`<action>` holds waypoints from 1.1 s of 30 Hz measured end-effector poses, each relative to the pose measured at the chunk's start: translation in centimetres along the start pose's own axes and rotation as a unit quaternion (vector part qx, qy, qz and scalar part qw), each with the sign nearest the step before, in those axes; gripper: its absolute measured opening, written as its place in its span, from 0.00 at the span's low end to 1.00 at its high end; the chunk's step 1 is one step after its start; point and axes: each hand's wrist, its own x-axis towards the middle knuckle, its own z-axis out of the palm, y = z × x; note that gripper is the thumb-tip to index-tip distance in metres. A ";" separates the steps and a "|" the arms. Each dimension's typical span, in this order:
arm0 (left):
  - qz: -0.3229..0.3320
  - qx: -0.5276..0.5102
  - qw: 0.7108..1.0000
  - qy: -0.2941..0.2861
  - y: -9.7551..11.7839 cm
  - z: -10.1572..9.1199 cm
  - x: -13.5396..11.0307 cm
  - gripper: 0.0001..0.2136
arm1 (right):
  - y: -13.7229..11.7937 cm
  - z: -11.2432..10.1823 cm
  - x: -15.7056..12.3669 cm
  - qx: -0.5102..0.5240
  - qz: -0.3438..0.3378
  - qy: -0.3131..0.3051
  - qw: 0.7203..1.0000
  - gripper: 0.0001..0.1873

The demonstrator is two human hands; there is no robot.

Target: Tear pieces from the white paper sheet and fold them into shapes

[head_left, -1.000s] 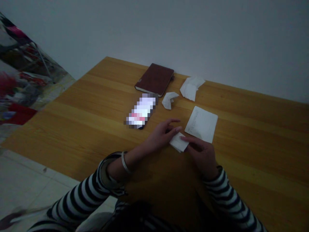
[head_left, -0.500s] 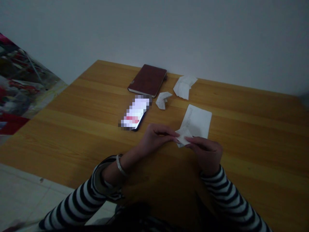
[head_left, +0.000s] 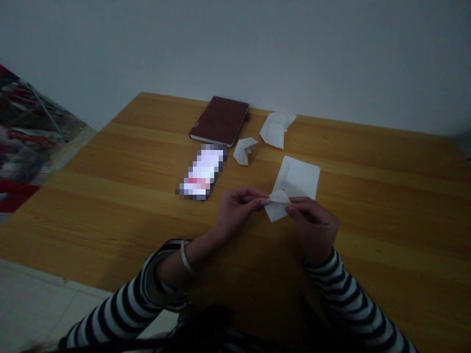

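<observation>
Between my two hands is a small folded piece of white paper (head_left: 276, 206), with a pointed corner toward me and a raised flap on top. My left hand (head_left: 241, 208) pinches its left edge between thumb and fingers. On the opposite edge, my right hand (head_left: 314, 220) pinches it the same way. Just beyond lies a flat white sheet (head_left: 300, 177) with faint lines of print, partly covered by the folded paper and my right fingers.
A lit phone (head_left: 202, 171) with a blurred screen lies left of my hands. Behind it is a dark red notebook (head_left: 221, 120). Two folded paper pieces, a small one (head_left: 243, 151) and a larger one (head_left: 276, 128), rest on the wooden table (head_left: 121, 186) near the wall.
The folded paper has been tilted in my fingers, so its lower point and a raised flap now show. Both hands keep their pinch. The whole view has shifted slightly.
</observation>
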 end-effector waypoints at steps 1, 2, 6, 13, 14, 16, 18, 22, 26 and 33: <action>-0.009 -0.009 1.000 0.007 0.0 0.1 0.0 0.05 | 0.0 0.1 0.0 0.004 0.000 0.004 1.000 0.02; -0.013 -0.022 1.000 0.012 -0.1 0.3 0.0 0.05 | 0.1 0.2 -0.1 0.009 0.008 0.010 1.000 0.02; -0.021 -0.068 0.997 0.033 -0.4 0.4 0.1 0.06 | -0.2 1.0 -0.4 0.024 0.082 0.052 0.995 0.03; -0.069 -0.176 0.980 0.070 -1.3 0.8 0.1 0.15 | -0.1 2.3 -0.5 0.087 0.203 0.095 0.971 0.09; -0.070 -0.179 0.979 0.075 -1.4 0.9 0.0 0.16 | 0.1 2.3 -0.5 0.100 0.216 0.093 0.967 0.10; -0.067 -0.169 0.979 0.089 -1.3 1.1 -0.1 0.14 | 0.4 2.3 -0.5 0.113 0.237 0.085 0.961 0.13; -0.056 -0.137 0.984 0.102 -1.1 1.2 -0.2 0.12 | 0.5 2.2 -0.5 0.112 0.247 0.066 0.960 0.16; 0.009 -0.022 0.994 0.109 -0.6 1.1 -0.4 0.08 | 0.4 1.9 -0.2 0.110 0.239 0.017 0.965 0.14; 0.081 0.069 0.988 0.115 -0.5 0.9 -0.6 0.05 | 0.2 1.7 0.2 0.111 0.253 0.004 0.961 0.11; 0.118 0.138 0.983 0.022 -0.6 0.3 -0.3 0.07 | 0.4 1.3 0.5 0.100 0.269 0.029 0.958 0.09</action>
